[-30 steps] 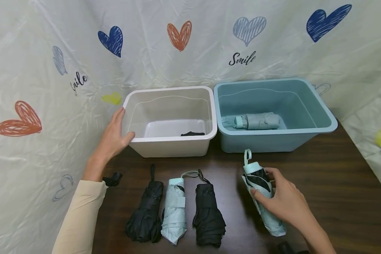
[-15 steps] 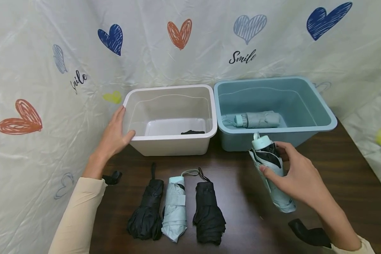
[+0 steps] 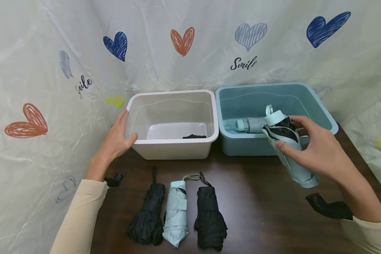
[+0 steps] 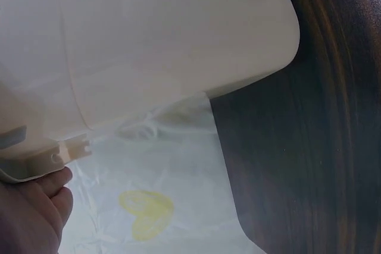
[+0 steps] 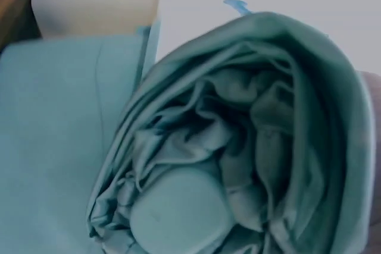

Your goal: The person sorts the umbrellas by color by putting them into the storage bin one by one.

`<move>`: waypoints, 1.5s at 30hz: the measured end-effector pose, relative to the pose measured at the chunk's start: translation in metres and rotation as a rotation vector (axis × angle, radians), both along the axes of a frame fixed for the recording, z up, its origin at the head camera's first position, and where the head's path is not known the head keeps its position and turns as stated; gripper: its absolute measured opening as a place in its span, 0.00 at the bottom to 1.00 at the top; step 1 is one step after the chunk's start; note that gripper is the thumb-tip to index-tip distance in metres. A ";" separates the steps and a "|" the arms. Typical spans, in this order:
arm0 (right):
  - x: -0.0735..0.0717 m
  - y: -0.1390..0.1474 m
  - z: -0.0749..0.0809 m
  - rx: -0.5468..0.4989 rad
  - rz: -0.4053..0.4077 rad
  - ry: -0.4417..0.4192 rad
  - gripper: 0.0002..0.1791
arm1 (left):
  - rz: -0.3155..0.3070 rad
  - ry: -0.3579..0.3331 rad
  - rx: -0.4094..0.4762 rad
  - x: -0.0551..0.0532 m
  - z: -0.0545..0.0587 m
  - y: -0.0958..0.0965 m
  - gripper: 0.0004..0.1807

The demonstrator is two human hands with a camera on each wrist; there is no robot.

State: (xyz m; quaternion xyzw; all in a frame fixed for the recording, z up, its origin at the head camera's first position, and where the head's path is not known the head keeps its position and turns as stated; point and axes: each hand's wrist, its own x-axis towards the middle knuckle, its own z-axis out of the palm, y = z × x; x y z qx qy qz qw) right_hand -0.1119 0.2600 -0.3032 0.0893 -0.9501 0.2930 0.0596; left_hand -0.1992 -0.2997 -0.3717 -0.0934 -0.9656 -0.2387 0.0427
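Note:
My right hand (image 3: 320, 151) holds a folded light-blue umbrella (image 3: 300, 171), tilted with its capped end over the front rim of the blue bin (image 3: 247, 146). Its bunched fabric and round end fill much of the right wrist view. Another light-blue umbrella (image 3: 252, 125) lies inside that bin, partly hidden behind the held one. At the left, my left hand (image 3: 114, 141) grips the front left corner of the white bin (image 3: 174, 150); its fingers (image 4: 56, 188) press under the rim in the left wrist view. Low in the white bin, a black item (image 3: 194, 136) shows only in part.
On the dark wooden table (image 3: 251, 229) lie a black folded umbrella (image 3: 147, 215), a light-blue one (image 3: 175, 217) and another black one (image 3: 210, 218), in a row before the white bin. The bins stand side by side against a heart-printed sheet (image 3: 206, 74).
My right hand has lifted the light-blue umbrella off the table area and carried it forward and right, up to the blue bin's front rim. My left hand stays at the white bin.

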 end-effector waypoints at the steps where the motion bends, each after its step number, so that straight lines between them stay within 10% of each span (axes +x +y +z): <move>1: -0.004 0.001 0.002 0.003 0.004 -0.005 0.46 | -0.001 0.002 0.003 0.001 -0.001 0.000 0.51; 28: -0.113 0.027 0.043 0.255 0.242 -0.097 0.48 | -0.003 -0.017 -0.010 -0.005 0.000 0.002 0.51; 45: -0.134 0.024 0.038 0.289 0.352 -0.226 0.48 | -0.005 0.012 -0.003 -0.003 -0.005 -0.001 0.51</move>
